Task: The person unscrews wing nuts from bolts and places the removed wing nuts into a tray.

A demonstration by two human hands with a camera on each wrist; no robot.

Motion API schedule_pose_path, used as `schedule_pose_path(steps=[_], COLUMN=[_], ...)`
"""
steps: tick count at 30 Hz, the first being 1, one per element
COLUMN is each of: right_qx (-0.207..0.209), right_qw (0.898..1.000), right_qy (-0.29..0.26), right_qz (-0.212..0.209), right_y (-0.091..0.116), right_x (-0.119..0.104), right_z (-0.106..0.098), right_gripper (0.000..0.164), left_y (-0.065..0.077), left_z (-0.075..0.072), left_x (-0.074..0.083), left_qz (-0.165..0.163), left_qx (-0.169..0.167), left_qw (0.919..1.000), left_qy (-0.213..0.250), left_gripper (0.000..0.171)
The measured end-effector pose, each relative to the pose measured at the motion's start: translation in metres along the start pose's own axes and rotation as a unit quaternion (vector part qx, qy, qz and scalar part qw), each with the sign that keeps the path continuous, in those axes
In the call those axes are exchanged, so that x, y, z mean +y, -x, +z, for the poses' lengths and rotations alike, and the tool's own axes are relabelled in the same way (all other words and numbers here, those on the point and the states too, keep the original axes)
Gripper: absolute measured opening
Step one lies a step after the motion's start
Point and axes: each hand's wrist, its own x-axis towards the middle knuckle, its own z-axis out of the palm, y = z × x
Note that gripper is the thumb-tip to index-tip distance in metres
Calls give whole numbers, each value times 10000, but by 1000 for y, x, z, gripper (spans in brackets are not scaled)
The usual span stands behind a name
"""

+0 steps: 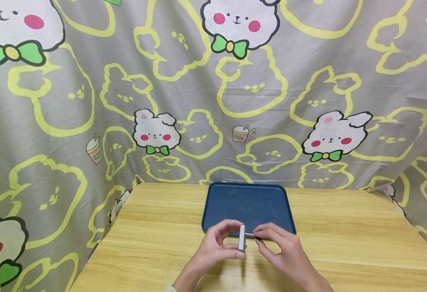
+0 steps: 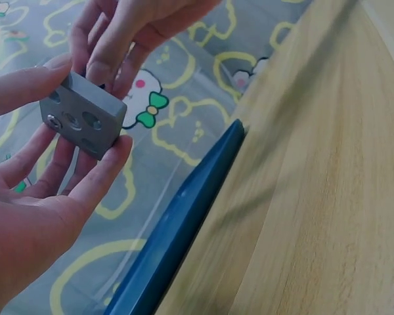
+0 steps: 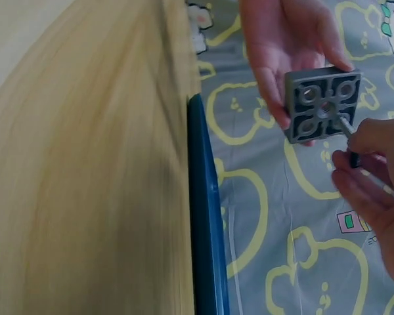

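My left hand (image 1: pixel 217 245) grips a grey square block (image 1: pixel 242 238) by its edges, thumb on one side and fingers on the other, held up on edge over the table's front part. The left wrist view shows the block's smooth face (image 2: pixel 77 119) with several round holes. Its ribbed back (image 3: pixel 306 110) with ringed holes appears in the right wrist view. My right hand (image 1: pixel 284 247) pinches a thin metal rod (image 3: pixel 346 128) with a dark end, possibly a screw. The rod's tip meets the ribbed back near a lower corner hole; how deep it sits cannot be told.
A dark blue tray (image 1: pixel 246 207) lies on the wooden table (image 1: pixel 155 231) just beyond the hands. Behind the table and at both sides hangs a grey curtain (image 1: pixel 199 93) with cartoon prints.
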Motion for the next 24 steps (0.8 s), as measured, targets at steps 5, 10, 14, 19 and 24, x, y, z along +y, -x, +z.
schedule_pose_path(steps=[5, 10, 14, 19, 24], right_qx=[129, 221, 366, 411, 233], right_qw=[9927, 9918, 9983, 9876, 8967], right_qy=[813, 847, 238, -706, -2274], right_qz=[-876, -928, -394, 1343, 3790], right_y=[-2, -2, -1, -1, -3], right_x=[1, 1, 0, -5, -1], right_z=[2, 4, 3, -3, -12], right_gripper=[20, 24, 17, 32, 19], left_y=[0, 0, 1, 0, -1], left_z=[-1, -1, -1, 0, 2], left_x=[0, 1, 2, 3, 2], left_qz=[-41, -35, -54, -37, 157], left_qx=[-9, 2, 10, 91, 8], left_qw=[9999, 9999, 9999, 9999, 9993], left_qy=[97, 100, 109, -64, -351], left_gripper=[63, 63, 64, 64, 64])
